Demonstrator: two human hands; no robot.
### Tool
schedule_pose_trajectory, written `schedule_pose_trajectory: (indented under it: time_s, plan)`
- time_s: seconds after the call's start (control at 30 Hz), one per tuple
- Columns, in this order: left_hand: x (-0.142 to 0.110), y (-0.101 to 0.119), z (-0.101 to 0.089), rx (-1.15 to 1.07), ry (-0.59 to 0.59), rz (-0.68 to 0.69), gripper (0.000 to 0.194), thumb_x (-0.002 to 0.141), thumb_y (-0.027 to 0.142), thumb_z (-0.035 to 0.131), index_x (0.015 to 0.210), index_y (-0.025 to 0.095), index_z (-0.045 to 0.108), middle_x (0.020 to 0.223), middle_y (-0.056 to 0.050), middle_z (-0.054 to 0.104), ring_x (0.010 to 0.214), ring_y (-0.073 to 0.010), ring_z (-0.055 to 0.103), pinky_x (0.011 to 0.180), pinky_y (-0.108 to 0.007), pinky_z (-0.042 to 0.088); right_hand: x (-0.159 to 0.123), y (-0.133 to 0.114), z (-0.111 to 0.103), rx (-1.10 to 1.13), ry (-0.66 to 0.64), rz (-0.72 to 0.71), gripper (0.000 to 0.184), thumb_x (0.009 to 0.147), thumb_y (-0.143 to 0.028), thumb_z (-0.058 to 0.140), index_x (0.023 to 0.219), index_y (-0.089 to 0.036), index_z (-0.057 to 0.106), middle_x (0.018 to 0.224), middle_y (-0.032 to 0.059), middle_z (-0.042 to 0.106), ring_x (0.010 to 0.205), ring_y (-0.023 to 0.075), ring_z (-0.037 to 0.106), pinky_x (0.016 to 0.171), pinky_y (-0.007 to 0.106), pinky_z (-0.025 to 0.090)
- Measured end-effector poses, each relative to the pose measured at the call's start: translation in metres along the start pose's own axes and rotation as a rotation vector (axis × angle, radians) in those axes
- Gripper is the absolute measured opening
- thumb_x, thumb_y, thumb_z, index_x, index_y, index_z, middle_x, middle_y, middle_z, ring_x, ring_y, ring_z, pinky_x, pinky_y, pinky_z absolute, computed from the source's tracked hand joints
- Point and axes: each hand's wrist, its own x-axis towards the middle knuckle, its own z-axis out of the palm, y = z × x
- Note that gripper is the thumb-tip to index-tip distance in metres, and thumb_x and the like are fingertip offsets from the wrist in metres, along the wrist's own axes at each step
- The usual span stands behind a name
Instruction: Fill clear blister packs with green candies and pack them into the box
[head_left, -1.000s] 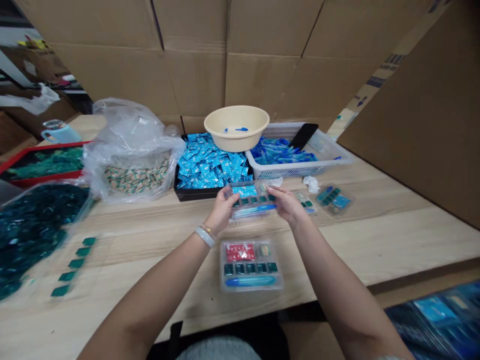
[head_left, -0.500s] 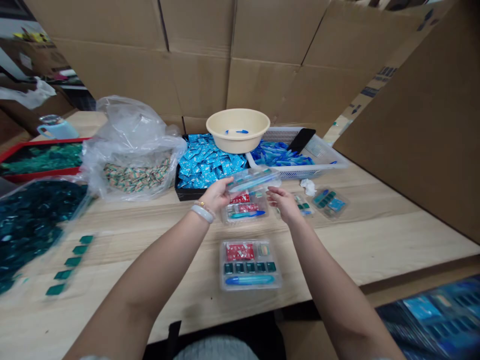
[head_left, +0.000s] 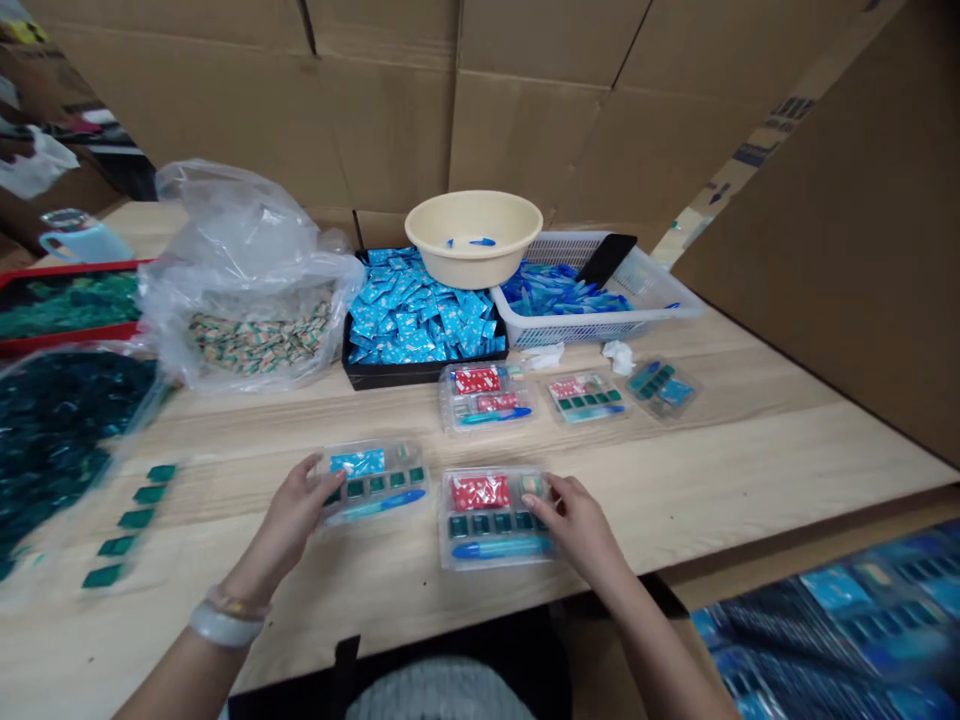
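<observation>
Clear plastic compartment trays lay on a pale wooden table (head_left: 720, 480), one under each hand, near the front of the frame. The left hand (head_left: 289, 520) had its fingers against the edge of a tray with a blue packet, dark green squares and a blue stick (head_left: 373, 482). The right hand (head_left: 577, 525) lay over the right end of a tray with a red packet, green squares and a blue stick (head_left: 484, 518). Neither hand looked clenched, but I could not tell whether either was gripping. Above them sat a filled tray (head_left: 484, 398) and another filled tray (head_left: 585, 397). Farther back, at center, stood a black box of blue sachets (head_left: 420, 375) and a beige plastic basin (head_left: 472, 265). No brand or writing was legible.
</observation>
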Motion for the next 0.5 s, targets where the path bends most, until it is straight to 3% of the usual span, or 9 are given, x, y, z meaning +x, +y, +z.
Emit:
schedule_pose_trajectory:
  time_s: [0.07, 0.17, 0.23, 0.3, 0.33, 0.4, 0.5]
  plan:
    - [0.003, -0.009, 0.0, 0.205, 0.139, 0.096, 0.07, 0.063, 0.031, 0.063, 0.123, 0.012, 0.032, 0.098, -0.012, 0.056, 0.085, -0.0229, 0.057, 0.068, -0.037, 0.047, 0.002, 0.002, 0.004, 0.037, 0.029, 0.009, 0.048, 0.074, -0.045, 0.047, 0.104, -0.009, 0.054, 0.082, 0.0079, 0.053, 0.065, 0.0158, 0.052, 0.066, 0.029, 0.043]
    - [-0.007, -0.015, 0.015, 0.501, 0.313, 0.411, 0.061, 0.062, 0.034, 0.061, 0.115, 0.008, 0.043, 0.108, -0.017, 0.048, 0.104, -0.0302, 0.044, 0.085, -0.046, 0.038, 0.002, 0.005, 0.009, 0.08, 0.061, 0.019, 0.046, 0.076, -0.046, 0.044, 0.101, -0.009, 0.056, 0.08, 0.0075, 0.053, 0.064, 0.0163, 0.051, 0.066, 0.03, 0.043]
    - [-0.027, -0.02, 0.039, 0.568, 0.17, 0.559, 0.043, 0.07, 0.036, 0.053, 0.105, 0.012, 0.053, 0.107, -0.014, 0.049, 0.106, -0.0283, 0.042, 0.09, -0.045, 0.035, -0.001, 0.007, 0.013, 0.111, 0.094, 0.027, 0.045, 0.077, -0.046, 0.041, 0.099, -0.011, 0.058, 0.079, 0.0075, 0.054, 0.067, 0.0173, 0.052, 0.067, 0.031, 0.043]
    - [-0.052, -0.026, 0.069, 0.544, -0.216, 0.551, 0.035, 0.076, 0.038, 0.046, 0.102, 0.017, 0.056, 0.1, -0.01, 0.052, 0.099, -0.0234, 0.048, 0.087, -0.041, 0.039, -0.004, 0.01, 0.017, 0.153, 0.157, 0.036, 0.044, 0.078, -0.046, 0.039, 0.098, -0.012, 0.059, 0.081, 0.0084, 0.055, 0.073, 0.0187, 0.053, 0.071, 0.032, 0.042]
    - [-0.063, -0.029, 0.082, 0.525, -0.291, 0.54, 0.036, 0.076, 0.037, 0.046, 0.106, 0.018, 0.054, 0.103, -0.01, 0.051, 0.099, -0.0228, 0.047, 0.088, -0.04, 0.039, -0.006, 0.011, 0.02, 0.182, 0.195, 0.041, 0.044, 0.079, -0.046, 0.039, 0.098, -0.012, 0.06, 0.083, 0.0091, 0.056, 0.078, 0.0194, 0.053, 0.074, 0.033, 0.041]
    - [-0.079, -0.035, 0.102, 0.491, -0.323, 0.52, 0.04, 0.076, 0.034, 0.046, 0.113, 0.018, 0.048, 0.111, -0.011, 0.046, 0.105, -0.0229, 0.043, 0.091, -0.04, 0.037, -0.009, 0.014, 0.024, 0.256, 0.266, 0.056, 0.045, 0.079, -0.046, 0.038, 0.098, -0.012, 0.06, 0.089, 0.0105, 0.056, 0.086, 0.0205, 0.052, 0.079, 0.034, 0.04]
    - [-0.089, -0.038, 0.112, 0.46, -0.252, 0.528, 0.043, 0.076, 0.03, 0.047, 0.118, 0.019, 0.044, 0.118, -0.011, 0.039, 0.111, -0.0237, 0.037, 0.094, -0.041, 0.033, -0.012, 0.017, 0.028, 0.374, 0.309, 0.066, 0.044, 0.078, -0.046, 0.039, 0.101, -0.015, 0.06, 0.096, 0.0101, 0.056, 0.093, 0.0203, 0.051, 0.082, 0.033, 0.039]
